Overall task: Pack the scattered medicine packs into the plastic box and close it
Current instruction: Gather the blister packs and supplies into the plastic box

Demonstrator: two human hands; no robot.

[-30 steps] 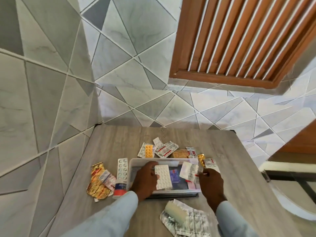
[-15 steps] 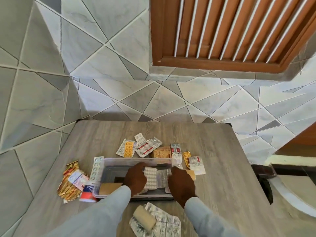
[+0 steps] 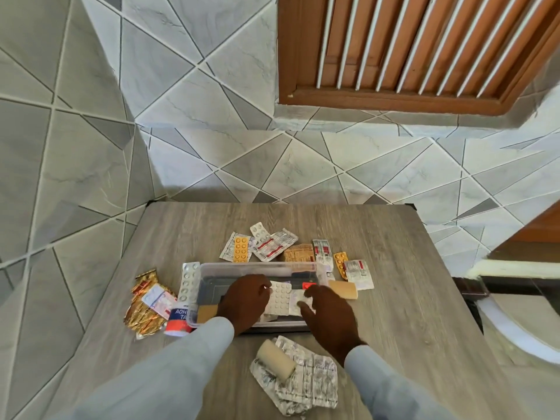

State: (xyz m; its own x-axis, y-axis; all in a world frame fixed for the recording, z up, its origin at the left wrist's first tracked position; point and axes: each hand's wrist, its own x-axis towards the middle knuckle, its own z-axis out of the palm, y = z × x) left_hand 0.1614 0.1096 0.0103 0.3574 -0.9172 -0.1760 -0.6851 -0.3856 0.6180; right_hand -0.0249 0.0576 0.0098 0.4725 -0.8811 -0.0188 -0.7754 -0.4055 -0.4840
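A clear plastic box (image 3: 260, 267) stands open mid-table. Both hands are inside it. My left hand (image 3: 246, 300) holds the left edge of a white blister pack (image 3: 280, 300) lying in the box. My right hand (image 3: 328, 312) pinches a silvery strip (image 3: 298, 300) beside that pack. Loose medicine packs lie behind the box: an orange-pill strip (image 3: 241, 249), a red-striped strip (image 3: 274, 244) and more to the right (image 3: 357, 274). A white blister strip (image 3: 189, 280) leans along the box's left wall.
Gold sachets (image 3: 142, 310) and an adhesive tape roll (image 3: 178, 321) lie left of the box. Crumpled silver strips (image 3: 306, 380) and a beige bandage roll (image 3: 275, 363) sit at the near edge. Another beige roll (image 3: 344, 288) is right of the box. Tiled walls border the table's far and left sides.
My right hand came from the box's right rim into the box beside the left hand. The white pack went lower into the box. The view shifted, so the table sits more to the right.
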